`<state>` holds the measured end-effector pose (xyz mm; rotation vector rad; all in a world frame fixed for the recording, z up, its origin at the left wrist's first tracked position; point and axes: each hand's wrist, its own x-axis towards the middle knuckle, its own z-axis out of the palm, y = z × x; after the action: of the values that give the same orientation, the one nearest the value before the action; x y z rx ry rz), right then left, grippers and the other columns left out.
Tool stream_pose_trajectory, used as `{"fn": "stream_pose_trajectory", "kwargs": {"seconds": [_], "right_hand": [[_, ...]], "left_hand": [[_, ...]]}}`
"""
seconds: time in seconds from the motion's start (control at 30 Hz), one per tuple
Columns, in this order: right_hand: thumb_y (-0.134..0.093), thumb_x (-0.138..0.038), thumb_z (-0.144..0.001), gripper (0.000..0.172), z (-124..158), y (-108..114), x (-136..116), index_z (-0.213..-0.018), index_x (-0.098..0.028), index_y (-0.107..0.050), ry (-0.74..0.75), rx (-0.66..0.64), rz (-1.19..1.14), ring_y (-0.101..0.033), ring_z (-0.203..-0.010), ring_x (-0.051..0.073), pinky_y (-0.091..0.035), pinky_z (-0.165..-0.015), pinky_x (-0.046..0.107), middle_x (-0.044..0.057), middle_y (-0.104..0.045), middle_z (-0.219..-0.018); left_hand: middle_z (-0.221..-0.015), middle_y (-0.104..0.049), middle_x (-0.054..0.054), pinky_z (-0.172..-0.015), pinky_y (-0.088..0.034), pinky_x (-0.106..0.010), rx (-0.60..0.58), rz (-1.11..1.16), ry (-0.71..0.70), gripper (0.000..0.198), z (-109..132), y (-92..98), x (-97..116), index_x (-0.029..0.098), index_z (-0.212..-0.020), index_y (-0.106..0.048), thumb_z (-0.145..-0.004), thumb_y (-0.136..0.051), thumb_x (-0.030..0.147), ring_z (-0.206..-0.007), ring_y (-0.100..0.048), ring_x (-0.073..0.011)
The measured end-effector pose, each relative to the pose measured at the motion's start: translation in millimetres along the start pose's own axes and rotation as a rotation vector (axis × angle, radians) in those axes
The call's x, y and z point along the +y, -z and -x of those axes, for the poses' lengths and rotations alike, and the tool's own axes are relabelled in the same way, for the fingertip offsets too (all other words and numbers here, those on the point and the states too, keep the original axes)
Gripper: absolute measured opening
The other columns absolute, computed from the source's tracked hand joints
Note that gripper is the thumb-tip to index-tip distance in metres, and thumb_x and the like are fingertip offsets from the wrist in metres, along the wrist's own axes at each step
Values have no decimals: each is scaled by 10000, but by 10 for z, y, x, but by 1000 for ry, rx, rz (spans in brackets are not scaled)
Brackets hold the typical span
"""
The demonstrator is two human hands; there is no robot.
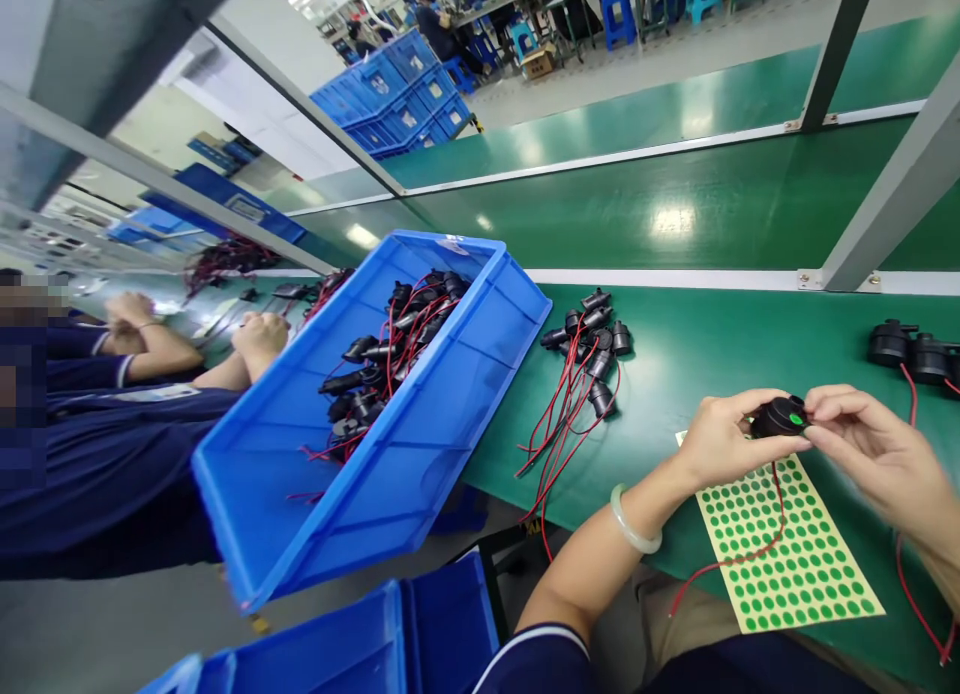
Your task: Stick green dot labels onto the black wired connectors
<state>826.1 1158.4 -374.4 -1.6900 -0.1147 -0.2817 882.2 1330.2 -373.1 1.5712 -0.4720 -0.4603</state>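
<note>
My left hand (716, 439) grips a round black part (776, 417) between thumb and fingers. A green dot sticker (796, 419) shows on its face, and a red wire hangs below it. At the part's right edge, the thumb and fingertips of my right hand (874, 444) are closed on it. Under my hands lies a pale yellow sheet (787, 544) with rows of green dot stickers. A pile of black parts with red wires (596, 339) lies on the green table to the left of my hands. More black parts (911, 349) stand at the right edge.
A tilted blue bin (450, 374) holding several wired black parts stands left of the pile. Other blue bins (352, 644) are below the table edge. Metal posts (900, 184) rise from the table's back. At left, co-workers' hands (259, 339) are at the bench.
</note>
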Motion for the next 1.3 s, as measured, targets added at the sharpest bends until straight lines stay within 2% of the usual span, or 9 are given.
{"fn": "stream_pose_trajectory", "kwargs": {"seconds": [0.1,0.2,0.3,0.4,0.63,0.73,0.87,1.17,1.3], "right_hand": [[-655,-364,-908,194,45,53,60,-1072,-270,-609,-5,-17,26,-665,-946,169,-599,-784,253,51,-619,-1062],[-719,-423,-859,543,93,24,91,-1339,-266,-521,107,-27,302,-628,-1118,241,-581,-931,374,112,-568,-1302],[-725,-429,-857,825,108,-43,104,-1542,-242,-305,268,-52,545,-539,-1268,303,-526,-1022,483,158,-475,-1460],[-655,-337,-921,786,102,-88,129,-1576,-258,-227,317,-60,560,-548,-1271,272,-545,-997,444,145,-493,-1455],[-632,-313,-932,613,27,-80,113,-1492,-261,-388,297,-78,585,-564,-1246,246,-529,-1002,403,119,-553,-1369],[-654,-314,-922,537,-25,-97,63,-1422,-252,-468,363,-103,607,-578,-1228,240,-523,-1003,391,112,-565,-1358],[-669,-288,-912,519,-52,-120,72,-1402,-255,-503,434,-66,645,-607,-1192,230,-519,-1008,375,89,-599,-1337],[-646,-365,-929,478,-50,-17,66,-1382,-265,-532,415,-124,682,-659,-1087,199,-545,-966,333,50,-644,-1293],[-573,-507,-942,533,-249,200,211,-1405,-253,-495,252,-137,801,-658,-1074,226,-555,-927,357,72,-643,-1296]], "left_hand": [[-957,-727,-81,-872,-550,-324,-22,247,64,654,-25,-10,-10,124,-1122,-669,-639,-860,522,-856,-687,-184],[-991,-732,-103,-938,-533,-364,-23,358,131,618,-46,7,19,123,-1089,-651,-622,-891,449,-913,-701,-195],[-994,-737,-115,-928,-540,-382,-8,401,225,598,-58,20,46,121,-1059,-647,-618,-895,440,-923,-710,-208],[-991,-740,-112,-901,-542,-360,-23,425,263,597,-54,2,29,121,-1049,-652,-613,-898,446,-913,-713,-204],[-871,-731,-66,-740,-551,-293,-13,349,204,631,-39,-5,-27,143,-1077,-595,-681,-817,581,-808,-710,-187],[-763,-708,-39,-679,-552,-291,-28,462,217,633,-58,23,-1,148,-1028,-569,-744,-695,699,-716,-710,-184],[-689,-675,-3,-652,-551,-282,-36,606,182,618,-100,46,-2,164,-966,-554,-703,-736,693,-623,-688,-163],[-708,-609,11,-554,-540,-271,-36,547,228,626,-151,32,-135,166,-944,-534,-704,-694,721,-566,-630,-138],[-792,-644,-32,-544,-532,-243,-19,367,201,536,-170,80,-143,161,-968,-545,-808,-595,670,-657,-674,-157]]}}
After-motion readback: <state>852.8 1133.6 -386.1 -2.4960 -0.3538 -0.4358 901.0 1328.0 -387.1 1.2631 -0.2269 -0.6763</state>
